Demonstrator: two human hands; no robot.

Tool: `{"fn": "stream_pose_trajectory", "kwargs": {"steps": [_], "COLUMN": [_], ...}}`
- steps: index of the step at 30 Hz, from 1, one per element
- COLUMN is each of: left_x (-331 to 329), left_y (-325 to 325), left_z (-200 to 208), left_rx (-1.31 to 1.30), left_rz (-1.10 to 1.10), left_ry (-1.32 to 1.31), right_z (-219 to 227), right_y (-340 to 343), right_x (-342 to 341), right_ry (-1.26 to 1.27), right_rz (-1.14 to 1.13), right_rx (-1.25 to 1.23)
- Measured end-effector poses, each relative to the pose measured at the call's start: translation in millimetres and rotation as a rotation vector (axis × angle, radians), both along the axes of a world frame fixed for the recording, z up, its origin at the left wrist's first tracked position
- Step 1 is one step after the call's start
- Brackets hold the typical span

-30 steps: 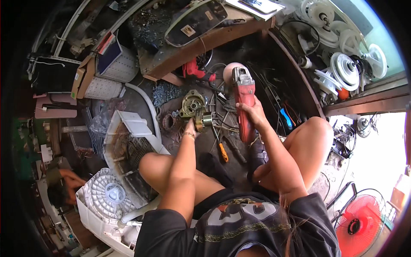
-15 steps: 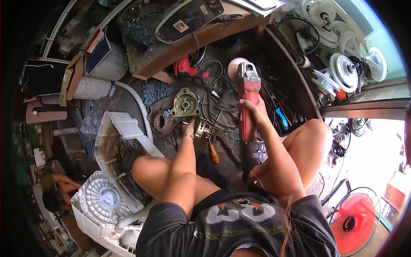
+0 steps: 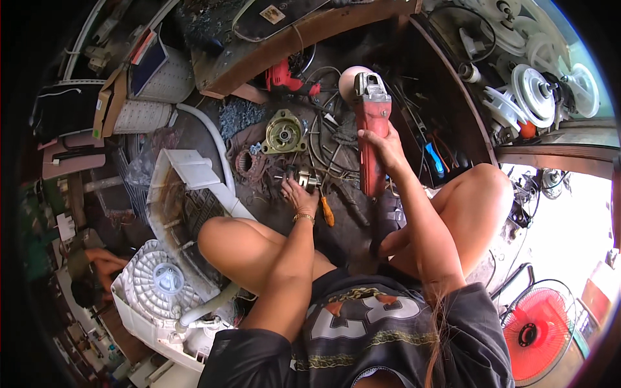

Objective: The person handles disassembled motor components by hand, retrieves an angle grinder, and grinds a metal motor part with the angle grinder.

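Note:
My right hand (image 3: 385, 150) grips a red angle grinder (image 3: 371, 119) by its body, the grey head and pale round disc pointing away from me. Lower and to the left, my left hand (image 3: 300, 196) has its fingers around a small metal motor rotor (image 3: 308, 179) with a thin shaft, partly hidden by the fingers. Just beyond it lies a brass-coloured motor end housing (image 3: 283, 134) with a central hole. A ring-shaped motor stator (image 3: 248, 160) rests on a brownish cloth to the left. Close to my left fingers is a screwdriver with an orange handle (image 3: 328, 215).
A red power drill (image 3: 282, 79) and tangled cables lie beyond the parts, under a wooden bench edge (image 3: 310, 35). Blue-handled pliers (image 3: 434, 160) are at right. White washing-machine parts (image 3: 167, 279) stand left; a red fan (image 3: 528, 334) is lower right. Another person (image 3: 103, 265) is at far left.
My left hand has moved right and toward me, from beside the housing onto the rotor. The grinder stays in my right hand. The whole view has shifted slightly.

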State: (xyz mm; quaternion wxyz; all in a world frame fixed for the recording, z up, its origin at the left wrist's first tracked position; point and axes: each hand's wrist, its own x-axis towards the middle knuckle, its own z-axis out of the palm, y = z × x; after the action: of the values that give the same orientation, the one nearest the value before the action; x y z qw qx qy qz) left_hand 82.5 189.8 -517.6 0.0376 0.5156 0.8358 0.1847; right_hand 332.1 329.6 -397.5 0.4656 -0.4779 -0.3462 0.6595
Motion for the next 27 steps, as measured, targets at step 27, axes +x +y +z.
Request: {"fn": "stream_pose_trajectory", "kwargs": {"steps": [27], "left_x": [-81.7], "left_y": [16.2], "left_z": [-95.1], "left_rx": [0.203], "left_rz": [0.418], "left_ry": [-0.700], "right_z": [-4.6], "right_y": [-14.8], "right_x": [-0.5], "right_ry": [0.017], "right_rz": [0.095], "right_rx": [-0.045]}}
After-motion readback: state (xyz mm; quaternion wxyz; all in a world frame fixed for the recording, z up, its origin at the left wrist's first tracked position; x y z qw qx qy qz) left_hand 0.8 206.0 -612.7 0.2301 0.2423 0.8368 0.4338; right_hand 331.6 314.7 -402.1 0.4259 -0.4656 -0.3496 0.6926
